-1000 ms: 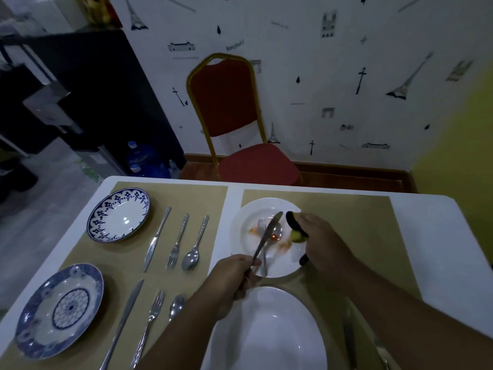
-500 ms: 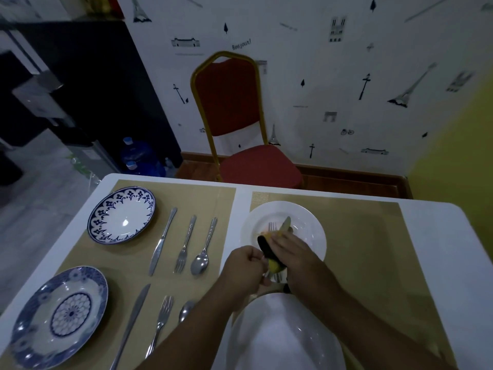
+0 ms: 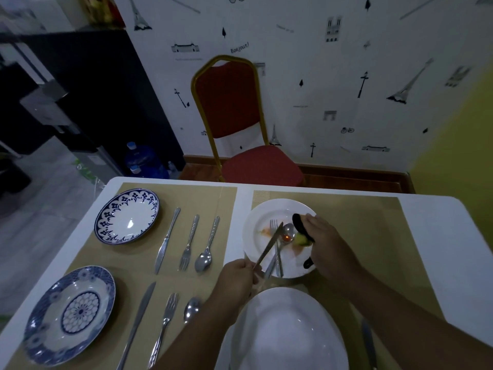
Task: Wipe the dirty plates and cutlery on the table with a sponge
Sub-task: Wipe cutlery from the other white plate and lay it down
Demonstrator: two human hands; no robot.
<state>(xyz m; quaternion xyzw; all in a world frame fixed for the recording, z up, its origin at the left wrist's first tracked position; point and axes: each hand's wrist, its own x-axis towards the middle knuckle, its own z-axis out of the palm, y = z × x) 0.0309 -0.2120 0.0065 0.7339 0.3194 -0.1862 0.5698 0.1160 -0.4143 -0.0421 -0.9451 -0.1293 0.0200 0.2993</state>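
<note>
Both bare forearms reach in from the bottom edge and angle up toward the middle, the left from the bottom centre, the right from the lower right corner. The left hand (image 3: 236, 280) is a loose fist, back of the hand up, fingers curled round the handle end of a knife (image 3: 269, 245) whose blade slants up and to the right. The right hand (image 3: 329, 253) lies near it, to the right and a little farther out, knuckles up, fingers bent over a black and yellow sponge (image 3: 300, 228) showing at its left edge. The hands do not touch
</note>
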